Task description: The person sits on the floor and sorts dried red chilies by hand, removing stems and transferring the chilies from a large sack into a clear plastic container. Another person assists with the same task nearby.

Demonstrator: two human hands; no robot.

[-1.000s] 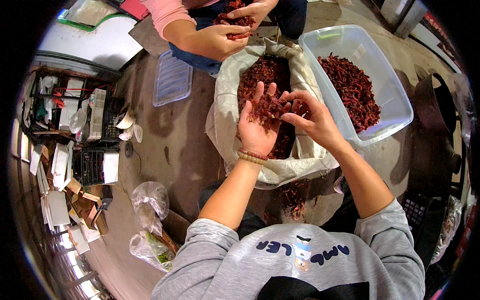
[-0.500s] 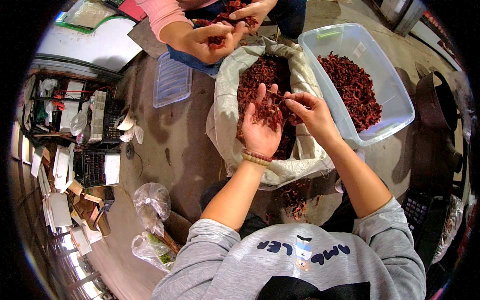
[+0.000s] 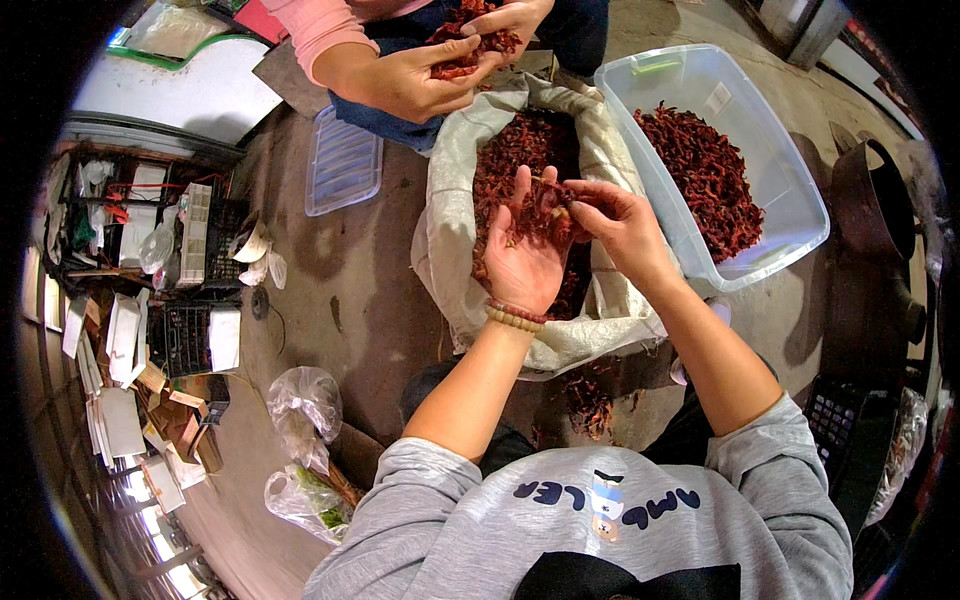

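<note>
Pieces [image 3: 553, 222], red and dried, lie on the left hand [image 3: 527, 262], spread open palm up as if for a tray, while the right hand [image 3: 612, 215] nips their edge between thumb and fingertips. Both hover over the sack [image 3: 452, 230], its mouth spread wide, probably so that stray bits drop inside; the tub [image 3: 775, 165] with more stands close on the right.

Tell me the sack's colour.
The sack is off-white; it shows best in the head view.

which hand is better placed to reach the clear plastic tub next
Probably the right hand: it is nearer the clear plastic tub, while the left hand, palm up, holds dark red pieces.
</note>
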